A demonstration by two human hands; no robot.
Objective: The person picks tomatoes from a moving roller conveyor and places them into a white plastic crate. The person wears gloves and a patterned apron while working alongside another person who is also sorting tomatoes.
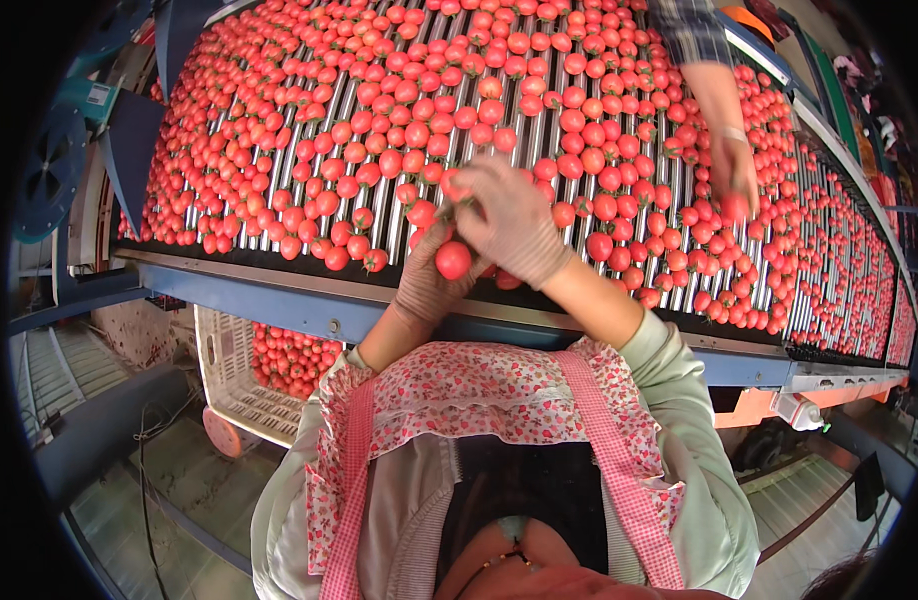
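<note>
My left hand (427,286), in a thin dirty glove, is shut on a red tomato (453,260) above the near edge of the roller conveyor (436,150). Close over it is my right hand (510,221), also gloved and slightly blurred. Its bent fingers touch or overlap another tomato (451,184); whether they grip it I cannot tell. A bit of dark green stem shows between the two hands. Many red tomatoes, some with green calyxes, lie on the metal rollers around and beyond my hands.
A co-worker's bare hand (733,176) reaches in from the upper right with a tomato at its fingers. Below the conveyor's blue side rail (256,300), a white plastic crate (226,360) holds tomatoes. A white bottle (798,412) is below the rail at right.
</note>
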